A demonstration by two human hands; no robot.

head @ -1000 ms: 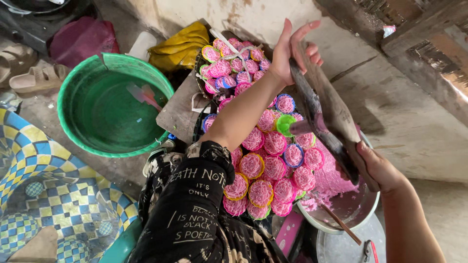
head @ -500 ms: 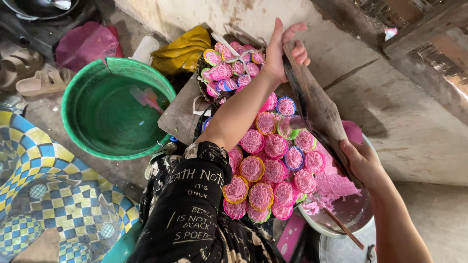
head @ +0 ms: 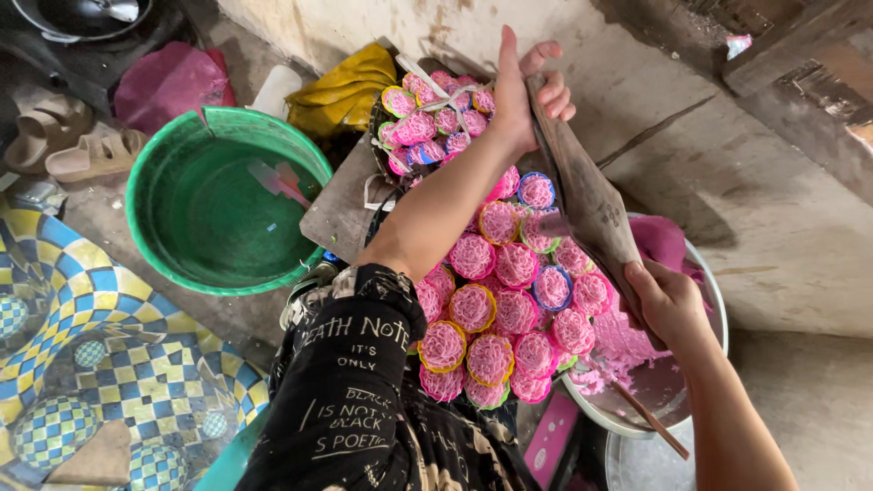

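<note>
While the long, dark, worn wooden board (head: 587, 195) is slanting between them, your left hand (head: 526, 86) is gripping its far end and your right hand (head: 668, 305) its near end, above the round pink frilled cakes (head: 509, 300).

A rough concrete floor (head: 800, 273) carries everything here. On it sits a green plastic basin (head: 173, 245) with a cracked rim, and just left of that a pair of tan sandals (head: 68, 145). A crumpled pink bag (head: 164, 82) and a yellow cloth (head: 350, 86) lie near the wall. A blue, yellow and white checkered mat (head: 100, 364) covers the near left corner, and a metal bowl (head: 637, 400) rests at right
</note>
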